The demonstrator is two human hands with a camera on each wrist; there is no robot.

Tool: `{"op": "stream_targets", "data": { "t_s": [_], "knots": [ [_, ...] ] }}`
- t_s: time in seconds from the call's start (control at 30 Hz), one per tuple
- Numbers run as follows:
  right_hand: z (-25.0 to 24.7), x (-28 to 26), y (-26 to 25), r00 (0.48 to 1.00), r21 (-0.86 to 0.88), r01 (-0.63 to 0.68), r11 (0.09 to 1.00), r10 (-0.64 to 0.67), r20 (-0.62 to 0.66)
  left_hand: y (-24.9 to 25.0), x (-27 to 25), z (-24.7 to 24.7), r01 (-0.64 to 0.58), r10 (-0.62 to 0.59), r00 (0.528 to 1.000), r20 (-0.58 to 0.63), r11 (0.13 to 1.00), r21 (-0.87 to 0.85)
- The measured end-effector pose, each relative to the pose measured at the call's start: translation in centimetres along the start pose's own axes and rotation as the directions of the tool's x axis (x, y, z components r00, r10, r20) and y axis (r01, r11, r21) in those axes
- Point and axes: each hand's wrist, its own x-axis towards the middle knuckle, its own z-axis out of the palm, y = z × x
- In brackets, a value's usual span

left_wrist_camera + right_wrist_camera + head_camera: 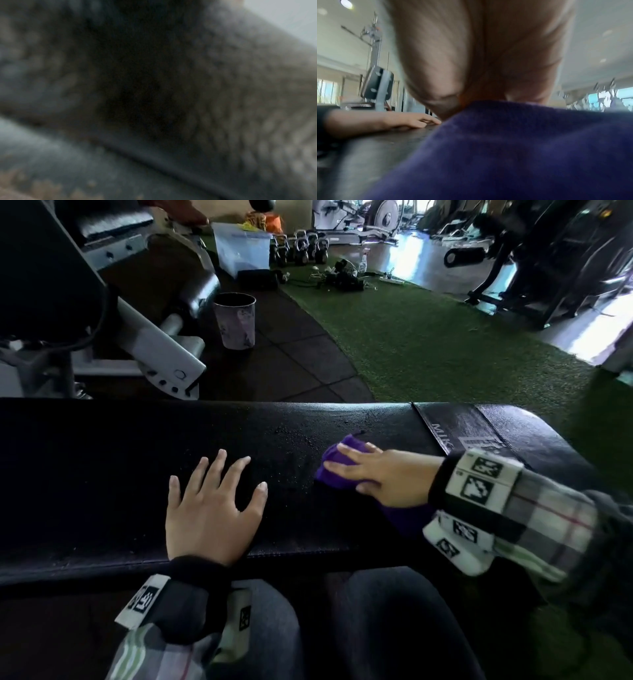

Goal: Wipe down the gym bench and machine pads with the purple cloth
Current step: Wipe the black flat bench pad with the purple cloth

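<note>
A long black padded gym bench (102, 474) runs across the head view in front of my knees, with small droplets near its middle. My left hand (215, 505) lies flat on it, fingers spread and straight. My right hand (373, 474) presses the purple cloth (334, 455) down on the pad to the right, fingers extended over it. In the right wrist view the purple cloth (513, 148) fills the lower half under my palm (479, 47), and my left hand (385, 120) rests on the bench (368, 148) beyond. The left wrist view is dark and blurred.
Behind the bench stands a grey machine frame (154, 347) with black pads, and a patterned bin (235, 320) on the dark floor tiles. Farther back are a clear plastic box (241, 248), several kettlebells (301, 248), a spray bottle (363, 261) and cables on green turf (428, 337).
</note>
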Motion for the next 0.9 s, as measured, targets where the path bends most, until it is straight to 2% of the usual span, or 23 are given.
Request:
{"op": "stream_targets", "data": {
  "t_s": [0.1, 0.23, 0.33, 0.43, 0.53, 0.63, 0.8, 0.9],
  "knots": [
    [1.6, -2.2, -0.1, 0.992, 0.055, 0.122, 0.991, -0.123, 0.005, 0.0, 0.0, 0.0, 0.004, -0.004, 1.0, 0.0, 1.0, 0.006],
    [1.7, -3.8, 3.4, 0.99, 0.157, 0.111, 0.981, -0.123, 0.066, 0.0, 0.1, 0.1, 0.002, -0.002, 1.0, -0.002, 1.0, 0.009],
    [0.9, -2.4, 5.9, 0.998, 0.103, -0.023, 0.994, 0.017, 0.062, 0.0, 0.1, 0.1, 0.002, -0.002, 1.0, -0.008, 1.0, 0.002],
    [-0.7, 0.3, 6.8, 0.971, -0.002, -0.233, 0.972, 0.233, 0.049, 0.1, 0.1, 0.0, 0.006, -0.006, 1.0, -0.011, 1.0, -0.003],
    [-2.9, 3.0, 5.7, 0.949, -0.085, -0.313, 0.946, 0.315, 0.012, 0.2, 0.2, -0.1, 0.011, -0.011, 1.0, -0.001, 1.0, -0.016],
    [-4.0, 4.7, 4.1, 0.966, -0.083, -0.256, 0.963, 0.258, 0.013, 0.2, 0.2, -0.2, 0.02, -0.019, 1.0, 0.01, 1.0, -0.013],
    [-3.4, 3.2, 4.1, 0.994, 0.017, -0.052, 0.998, 0.05, 0.095, 0.1, 0.1, -0.1, 0.015, -0.015, 1.0, -0.009, 1.0, -0.026],
    [-3.1, 1.6, 5.6, 0.989, 0.119, -0.036, 0.992, 0.019, 0.144, 0.1, 0.0, -0.1, 0.011, -0.011, 1.0, -0.016, 0.999, -0.032]
  ]
}}
